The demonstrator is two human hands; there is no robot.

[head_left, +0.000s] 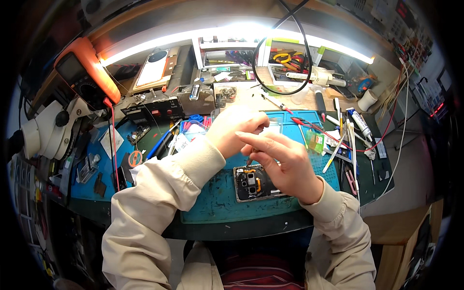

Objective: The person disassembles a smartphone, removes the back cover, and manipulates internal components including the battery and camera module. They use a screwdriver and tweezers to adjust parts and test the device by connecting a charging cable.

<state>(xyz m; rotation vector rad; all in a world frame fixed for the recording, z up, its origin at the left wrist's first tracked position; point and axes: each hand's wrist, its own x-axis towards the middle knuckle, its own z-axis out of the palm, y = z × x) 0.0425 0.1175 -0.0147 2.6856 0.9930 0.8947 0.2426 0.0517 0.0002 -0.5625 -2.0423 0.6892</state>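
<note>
An opened smartphone [256, 182] lies on the blue work mat [212, 205], its dark inside and an orange flex cable showing. My right hand [292, 164] is over its right half, thumb and fingers pinched round a slim screwdriver-like tool [249, 161]. The tip points down at the phone's top left edge; whether it touches I cannot tell. Just beyond, my left hand [237, 126] is curled closed above the mat, close to the right fingertips. Whatever its fingers hold is hidden.
An orange multimeter [87, 72] stands at the left, beside a white microscope-like device [50, 128]. Tweezers, swabs and a white tube [360, 123] crowd the right side. A black cable [309, 63] loops down at the back, before a bin of pliers [290, 60].
</note>
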